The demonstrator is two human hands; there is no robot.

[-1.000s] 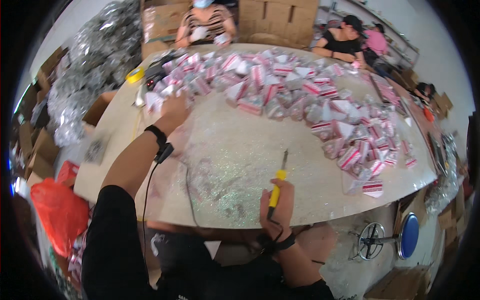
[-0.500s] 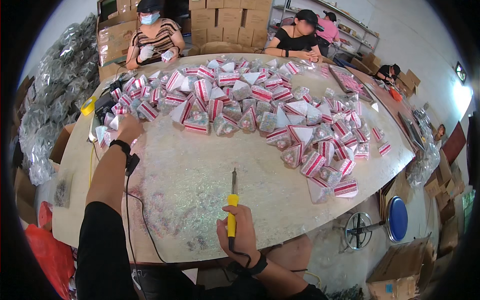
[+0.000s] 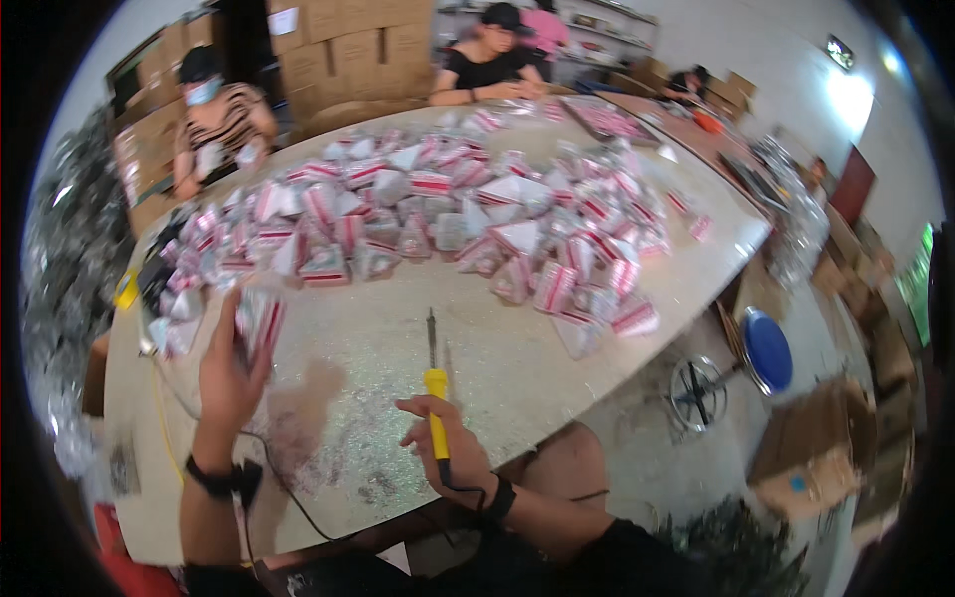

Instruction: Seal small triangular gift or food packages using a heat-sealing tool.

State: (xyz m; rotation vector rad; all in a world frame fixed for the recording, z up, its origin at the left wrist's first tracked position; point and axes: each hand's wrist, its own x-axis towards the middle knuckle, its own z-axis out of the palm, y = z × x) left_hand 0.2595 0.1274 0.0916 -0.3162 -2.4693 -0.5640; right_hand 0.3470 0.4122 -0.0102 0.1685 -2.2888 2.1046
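Observation:
My left hand (image 3: 229, 370) is raised over the left side of the table, its fingers wrapped round a wedge-shaped package (image 3: 262, 316) with pink and white stripes. The picture is blurred there. A soldering iron (image 3: 437, 393) with a yellow handle sits between thumb and fingers of my right hand (image 3: 453, 445), its metal tip pointing away from me and touching nothing I can make out. Beyond both hands, a wide heap of similar striped wedge packages (image 3: 323, 265) curves across the pale table (image 3: 368, 343).
Glitter flecks (image 3: 373, 463) cover the near tabletop. The black cord (image 3: 288, 497) runs near my left wrist. A yellow tape roll (image 3: 126, 289) lies at the left edge. Two people (image 3: 224, 129) sit across the table. A blue stool (image 3: 766, 350) and a cardboard box (image 3: 811, 453) stand at right.
My left hand has come back from the heap's left end toward me, now with a striped wedge package in it. The view has swung to the right. My right hand still holds the soldering iron.

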